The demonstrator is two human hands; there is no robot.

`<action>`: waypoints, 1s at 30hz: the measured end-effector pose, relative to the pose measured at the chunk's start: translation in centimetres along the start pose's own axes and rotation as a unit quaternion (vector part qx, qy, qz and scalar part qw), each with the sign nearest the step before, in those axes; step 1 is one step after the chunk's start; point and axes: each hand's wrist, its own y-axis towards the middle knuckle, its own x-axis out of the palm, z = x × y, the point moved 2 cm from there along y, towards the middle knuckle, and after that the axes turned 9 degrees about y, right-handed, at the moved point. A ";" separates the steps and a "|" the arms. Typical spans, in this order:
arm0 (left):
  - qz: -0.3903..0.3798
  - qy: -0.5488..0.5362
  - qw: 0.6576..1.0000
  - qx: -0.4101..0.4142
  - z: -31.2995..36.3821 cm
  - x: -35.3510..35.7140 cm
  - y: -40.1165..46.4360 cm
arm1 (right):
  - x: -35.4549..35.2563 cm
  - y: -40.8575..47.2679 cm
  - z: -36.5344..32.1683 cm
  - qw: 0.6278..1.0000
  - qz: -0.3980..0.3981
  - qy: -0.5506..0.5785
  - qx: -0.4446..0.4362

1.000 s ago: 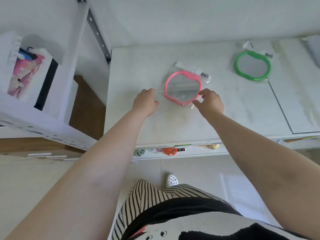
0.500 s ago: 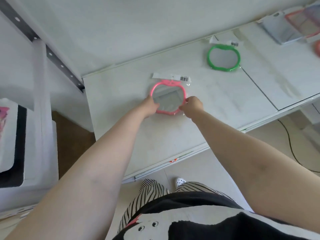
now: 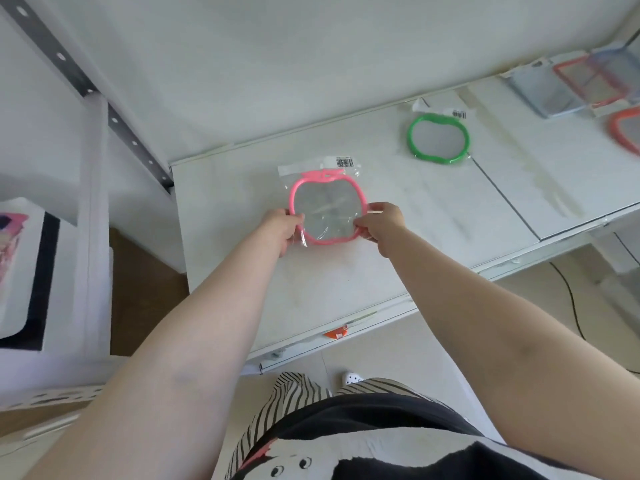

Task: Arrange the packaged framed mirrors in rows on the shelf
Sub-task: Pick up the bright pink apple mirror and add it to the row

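Note:
A pink apple-shaped mirror in a clear bag with a barcode label lies on the white shelf. My left hand grips its left edge and my right hand pinches its right edge. A green apple-shaped mirror in its bag lies further back to the right. At the far right are square-framed mirrors, a blue one and a red one, and part of an orange-red apple mirror.
A metal shelf upright runs along the left wall. A lower shelf at left holds a white box. An orange item peeks out under the shelf's front edge. A black cable lies on the floor at right.
My left hand has come onto the pink mirror's left edge and now grips it; the right hand stays on its right edge. The view has swung right, showing more mirrors at far right.

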 end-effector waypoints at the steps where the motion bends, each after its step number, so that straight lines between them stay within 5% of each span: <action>1: 0.010 -0.019 1.000 0.007 0.2 -0.2 -0.5 | -0.1 -0.2 -0.3 1.000 -0.007 0.007 -0.008; 11: 0.074 -0.160 0.984 0.030 -2.4 -0.9 -6.8 | -1.4 -1.9 -1.2 0.994 -0.079 0.011 -0.071; 19: 0.120 -0.173 0.977 0.044 -5.6 -1.3 -12.0 | -2.1 -6.1 0.8 0.989 -0.116 0.035 -0.088; 30: 0.096 -0.211 0.970 0.076 -13.0 1.3 -21.3 | -8.0 -15.5 7.3 0.990 -0.109 0.030 -0.088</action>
